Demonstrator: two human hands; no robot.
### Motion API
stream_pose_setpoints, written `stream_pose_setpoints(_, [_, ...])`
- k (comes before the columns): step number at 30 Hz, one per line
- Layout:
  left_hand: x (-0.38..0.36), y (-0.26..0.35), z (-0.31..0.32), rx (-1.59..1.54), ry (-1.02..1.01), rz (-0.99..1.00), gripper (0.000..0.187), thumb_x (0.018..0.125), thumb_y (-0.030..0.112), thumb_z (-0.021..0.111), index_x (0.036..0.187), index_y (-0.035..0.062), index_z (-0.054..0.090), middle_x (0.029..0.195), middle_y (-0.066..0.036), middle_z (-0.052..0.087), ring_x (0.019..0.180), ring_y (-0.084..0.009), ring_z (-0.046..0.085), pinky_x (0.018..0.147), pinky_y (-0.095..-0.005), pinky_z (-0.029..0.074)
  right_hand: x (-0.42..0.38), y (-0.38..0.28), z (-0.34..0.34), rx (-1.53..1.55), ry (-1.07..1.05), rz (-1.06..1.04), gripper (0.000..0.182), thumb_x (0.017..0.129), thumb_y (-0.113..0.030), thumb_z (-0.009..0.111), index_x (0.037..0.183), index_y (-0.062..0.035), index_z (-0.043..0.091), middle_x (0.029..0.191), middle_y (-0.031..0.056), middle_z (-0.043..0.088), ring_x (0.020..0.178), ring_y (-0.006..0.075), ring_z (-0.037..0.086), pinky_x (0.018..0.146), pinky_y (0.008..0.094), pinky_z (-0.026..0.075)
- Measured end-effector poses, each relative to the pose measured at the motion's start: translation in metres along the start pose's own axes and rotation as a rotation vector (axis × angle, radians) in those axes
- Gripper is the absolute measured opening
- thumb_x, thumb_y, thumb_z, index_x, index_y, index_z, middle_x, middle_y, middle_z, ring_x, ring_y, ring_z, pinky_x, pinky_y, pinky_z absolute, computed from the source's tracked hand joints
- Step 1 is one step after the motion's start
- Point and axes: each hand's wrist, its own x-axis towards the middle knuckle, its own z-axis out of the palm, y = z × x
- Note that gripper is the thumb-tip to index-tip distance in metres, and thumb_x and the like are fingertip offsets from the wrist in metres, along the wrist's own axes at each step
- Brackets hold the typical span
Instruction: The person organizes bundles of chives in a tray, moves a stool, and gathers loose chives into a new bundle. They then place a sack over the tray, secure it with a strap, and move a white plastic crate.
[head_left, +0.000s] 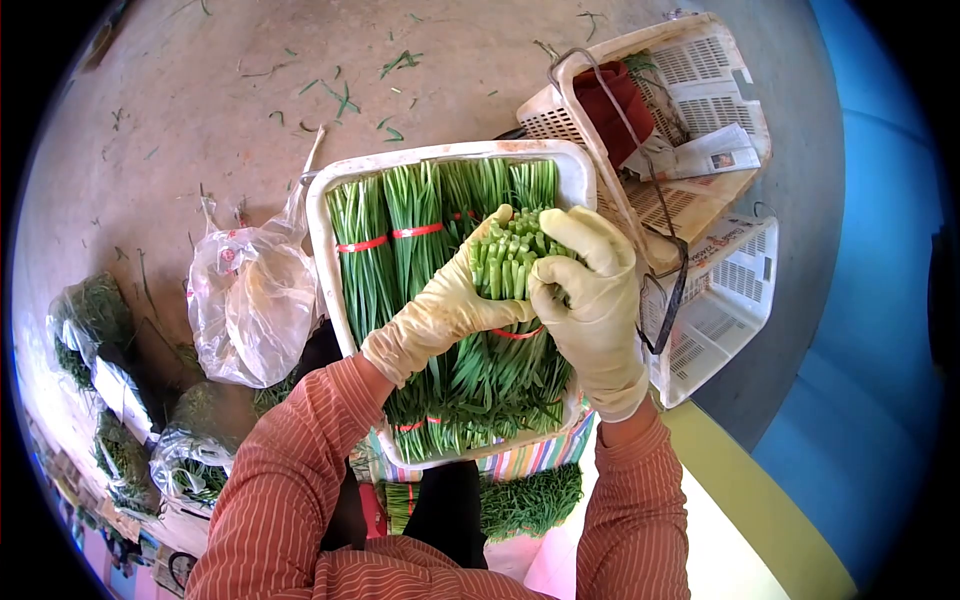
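My gloved left hand [450, 306] is wrapped around a bundle of garlic chives [510, 262], with the cut stem ends facing up towards me. A red band [517, 333] circles this bundle below my left thumb. At the right side of the stem ends, my gloved right hand [595, 300] has its fingers curled in and touches the stems. What exactly its fingertips pinch is partly hidden. Under both hands stands a white plastic crate [328, 255] holding several more banded bundles, including a chive bundle [415, 215] at the back.
On the right, a dirty white basket [625, 215] lies tipped, with dark red cloth and paper inside; another white basket [725, 310] is beside it. A clear plastic bag [250, 305] lies left of the crate. Bagged greens [90, 320] sit further left. Leaf scraps litter the floor.
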Motion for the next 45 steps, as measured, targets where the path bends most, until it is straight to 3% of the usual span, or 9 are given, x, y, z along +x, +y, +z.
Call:
stream_pose_setpoints(6, [-0.003,0.016,0.01,0.116,0.017,-0.104,0.105,0.073,-0.008,0.082,0.157,0.0117,0.021,0.146,-0.004,0.049,0.13,-0.0153,0.049,0.111,-0.0334,0.04,0.01,0.007,0.007,-0.216,-0.032,-0.148,0.022,0.076,0.003,0.071,0.089,-0.0086,0.058,0.095,0.0037,0.068,0.094,0.0259,0.066,0.08,0.0387,0.051])
stream_pose_setpoints(9, [-0.002,0.019,0.014,0.097,0.019,-0.118,0.104,0.074,-0.009,0.081,0.157,0.011,0.021,0.146,-0.004,0.049,0.132,-0.0155,0.048,0.111,-0.0331,0.039,0.027,0.016,0.009,0.144,0.11,-0.107,0.017,0.086,0.006,0.065,0.093,-0.0073,0.058,0.092,0.0084,0.068,0.081,0.0198,0.067,0.073,0.0324,0.054])
stream_pose_setpoints(14, [-0.002,0.024,0.01,0.062,0.099,-0.12,0.102,0.076,-0.008,0.08,0.157,0.0098,0.02,0.146,-0.006,0.049,0.132,-0.0156,0.048,0.113,-0.0331,0.037,0.048,0.008,-0.063,0.231,0.644,0.857,0.017,0.094,-0.019,0.066,0.101,-0.0039,0.064,0.093,0.0047,0.067,0.086,0.0121,0.06,0.083,0.0289,0.049])
stream_pose_setpoints(18, [0.001,0.021,0.005,0.107,0.11,-0.08,0.098,0.077,-0.007,0.08,0.155,0.0088,0.023,0.145,-0.005,0.049,0.131,-0.0157,0.049,0.112,-0.033,0.038,-0.01,0.082,-0.074,-0.363,0.408,0.429,0.029,0.087,-0.018,0.072,0.11,-0.0013,0.066,0.109,0.0081,0.064,0.102,0.0203,0.06,0.088,0.0325,0.05])
stream_pose_setpoints(22, [0.006,0.017,0.008,0.079,0.103,-0.051,0.094,0.078,-0.005,0.08,0.154,0.0088,0.026,0.145,-0.004,0.05,0.13,-0.0156,0.049,0.111,-0.0329,0.039,-0.001,0.001,-0.023,-0.317,0.019,0.011,0.039,0.069,-0.01,0.082,0.107,-0.0123,0.073,0.119,0.0097,0.062,0.111,0.0263,0.058,0.089,0.0377,0.049])
stream_pose_setpoints(33, [0.007,0.01,0.006,0.082,0.085,-0.029,0.092,0.076,-0.007,0.081,0.151,0.0096,0.031,0.143,-0.004,0.052,0.128,-0.0149,0.051,0.109,-0.0333,0.043,0.017,0.002,-0.001,-0.614,-0.434,-0.107,0.016,0.076,-0.006,0.073,0.092,-0.0044,0.069,0.095,0.0101,0.066,0.093,0.0292,0.062,0.08,0.0395,0.051])
stream_pose_setpoints(38, [0.008,0.01,0.007,0.063,0.1,-0.037,0.09,0.076,-0.007,0.081,0.15,0.0084,0.032,0.141,-0.004,0.053,0.126,-0.0145,0.052,0.109,-0.0327,0.043,0.006,0.024,0.026,-0.11,-0.007,0.081,0.008,0.089,-0.013,0.068,0.09,-0.005,0.067,0.091,0.0078,0.065,0.081,0.0218,0.062,0.073,0.0366,0.05])
stream_pose_setpoints(40, [0.008,0.014,0.009,0.066,0.068,-0.08,0.088,0.076,-0.007,0.081,0.149,0.0074,0.033,0.141,-0.003,0.053,0.127,-0.0146,0.052,0.109,-0.0327,0.042,0.024,0.008,0.016,0.387,0.099,0.623,0.016,0.096,-0.019,0.064,0.096,-0.0038,0.068,0.09,0.0036,0.065,0.08,0.0151,0.059,0.073,0.0332,0.049])
stream_pose_setpoints(45, [0.011,0.022,0.015,0.038,0.089,-0.045,0.085,0.077,-0.007,0.079,0.148,0.007,0.034,0.141,-0.004,0.053,0.127,-0.0154,0.052,0.111,-0.0329,0.04,-0.001,0.044,-0.026,0.356,0.506,0.847,0.033,0.097,-0.026,0.063,0.117,-0.0003,0.065,0.107,0.0098,0.066,0.095,0.0178,0.061,0.086,0.031,0.048])
